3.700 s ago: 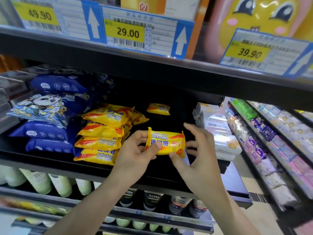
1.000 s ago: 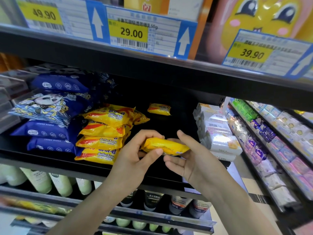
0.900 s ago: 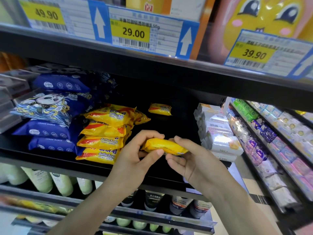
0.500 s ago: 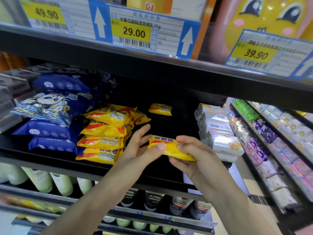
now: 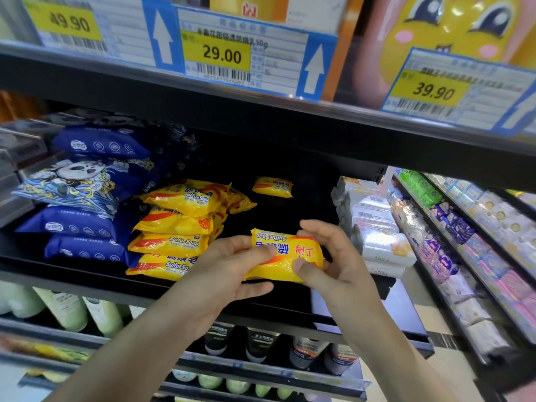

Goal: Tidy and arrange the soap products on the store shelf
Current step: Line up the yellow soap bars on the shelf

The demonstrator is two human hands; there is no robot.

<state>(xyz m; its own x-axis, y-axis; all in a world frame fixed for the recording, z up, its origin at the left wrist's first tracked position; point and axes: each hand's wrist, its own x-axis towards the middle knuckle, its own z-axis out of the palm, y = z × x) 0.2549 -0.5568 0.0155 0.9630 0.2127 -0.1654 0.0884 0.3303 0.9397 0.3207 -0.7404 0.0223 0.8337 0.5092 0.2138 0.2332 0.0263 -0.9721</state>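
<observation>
A yellow sulfur soap packet (image 5: 285, 253) is held above the front of the black shelf (image 5: 278, 310), its printed face toward me and upside down. My left hand (image 5: 229, 268) grips its left end, thumb on top. My right hand (image 5: 333, 262) grips its right end, thumb on the face and fingers behind. To the left, a stack of several yellow sulfur soap packets (image 5: 177, 227) lies on the shelf. One lone yellow packet (image 5: 272, 187) sits far back.
Blue wipe packs (image 5: 84, 192) are piled left of the stack. White wrapped soap bars (image 5: 377, 230) stand at the right. Price tags (image 5: 220, 56) line the shelf above. Bottles and tubes (image 5: 261, 340) fill the shelf below. Another aisle shelf (image 5: 470, 242) runs along the right.
Both hands turned the packet from edge-on to face-up toward me. It now sits a little lower and farther right, with the print upside down.
</observation>
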